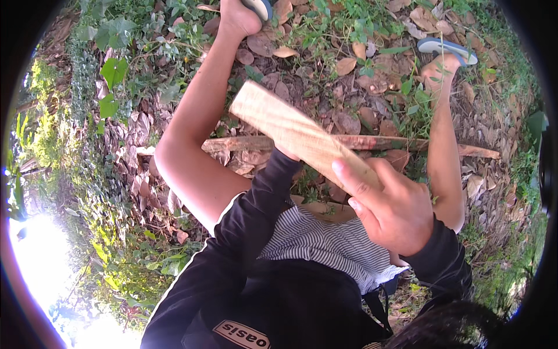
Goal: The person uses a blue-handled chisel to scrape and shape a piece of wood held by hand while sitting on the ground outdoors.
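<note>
Outdoor ground – dry brown leaves point(349, 119), green weeds point(113, 70) – sun glare point(40, 262) lower left.

I see dry brown leaves point(349, 67) scattered thickly over the ground, with patches of bare soil between them. A long reddish-brown stick point(401, 143) lies across the ground, running roughly left to right in the middle of the view. Green weeds point(360, 26) grow near the top, and broad-leaved plants point(113, 70) stand at the upper left. A band of low green ground cover point(87, 186) curves down the left side toward a glaring patch of sunlight point(40, 262) at the lower left. Two blue-and-white flip-flops show at the top, one at the edge point(260, 7) and one at the upper right point(447, 50). A striped skirt point(325, 241) covers the lap at centre.
</note>
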Demonstrator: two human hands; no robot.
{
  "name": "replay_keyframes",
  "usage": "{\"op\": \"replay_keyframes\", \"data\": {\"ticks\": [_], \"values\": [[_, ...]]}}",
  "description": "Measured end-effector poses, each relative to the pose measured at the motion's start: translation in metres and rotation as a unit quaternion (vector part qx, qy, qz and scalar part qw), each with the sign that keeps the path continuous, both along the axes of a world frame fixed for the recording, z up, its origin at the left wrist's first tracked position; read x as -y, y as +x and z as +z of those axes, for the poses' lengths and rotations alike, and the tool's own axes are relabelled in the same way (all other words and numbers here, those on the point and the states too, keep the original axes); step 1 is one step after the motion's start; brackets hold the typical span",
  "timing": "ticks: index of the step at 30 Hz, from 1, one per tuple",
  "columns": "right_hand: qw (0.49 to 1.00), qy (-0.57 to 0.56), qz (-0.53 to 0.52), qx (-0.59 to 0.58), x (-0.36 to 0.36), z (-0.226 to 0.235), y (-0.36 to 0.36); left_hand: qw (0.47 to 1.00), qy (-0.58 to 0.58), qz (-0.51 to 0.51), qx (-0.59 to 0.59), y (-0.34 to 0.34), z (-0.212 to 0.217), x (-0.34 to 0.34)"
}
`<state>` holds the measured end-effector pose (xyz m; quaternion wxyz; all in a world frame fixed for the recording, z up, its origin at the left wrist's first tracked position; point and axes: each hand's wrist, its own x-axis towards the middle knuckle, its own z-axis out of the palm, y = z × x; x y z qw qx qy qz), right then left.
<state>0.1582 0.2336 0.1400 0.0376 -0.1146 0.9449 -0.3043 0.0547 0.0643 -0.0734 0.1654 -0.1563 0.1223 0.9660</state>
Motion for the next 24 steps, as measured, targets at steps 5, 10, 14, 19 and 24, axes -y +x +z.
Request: {"op": "replay_keyframes", "data": {"ticks": [5, 10, 14, 19, 24], "values": [[0.973, -0.187, -0.137, 0.001, -0.023, -0.015, -0.002, 0.929, -0.304, 0.001, -0.212, -0.014, 0.006, 0.007], [0.806, -0.487, -0.331, 0.049, -0.026, -0.014, 0.019, 0.994, -0.101, 0.033, 0.025, -0.042, 0.001, 0.049], [0.796, -0.481, -0.363, 0.057, -0.018, -0.041, 0.039, 0.999, 0.036, -0.007, -0.024, -0.034, 0.030, 0.028], [0.789, -0.490, -0.351, 0.119, -0.013, -0.047, 0.053, 0.966, -0.196, -0.049, -0.159, -0.029, 0.032, 0.020], [0.785, -0.492, -0.347, 0.144, -0.015, -0.051, 0.064, 0.934, -0.277, -0.066, -0.215, -0.003, 0.030, 0.008]]}}
